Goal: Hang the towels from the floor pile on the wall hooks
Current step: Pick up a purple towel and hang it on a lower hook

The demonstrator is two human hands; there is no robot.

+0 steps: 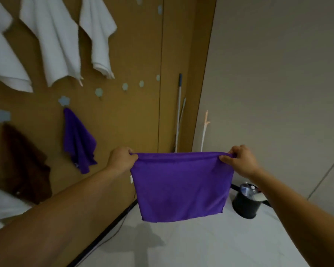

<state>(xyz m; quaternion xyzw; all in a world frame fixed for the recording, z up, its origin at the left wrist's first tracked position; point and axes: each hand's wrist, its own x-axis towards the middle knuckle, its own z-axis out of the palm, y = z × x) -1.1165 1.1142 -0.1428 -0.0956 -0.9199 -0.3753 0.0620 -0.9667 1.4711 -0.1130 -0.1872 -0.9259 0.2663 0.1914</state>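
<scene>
A purple towel (181, 185) hangs flat in the air in front of me, stretched by its top corners. My left hand (121, 159) pinches the left corner and my right hand (241, 160) pinches the right one. On the brown wall a second purple towel (78, 141) hangs from a pale blue flower-shaped hook (63, 100). A dark brown towel (25, 166) hangs under another hook (1, 115). Three white towels (54, 41) hang higher up. Bare hooks (99, 91) run up to the right along the wall. The floor pile is out of view.
A black bin (245, 205) holding a plastic bottle stands on the pale floor at the right. A mop handle (178, 112) leans in the corner where the brown wall meets the grey wall. A dark cable runs along the wall's base.
</scene>
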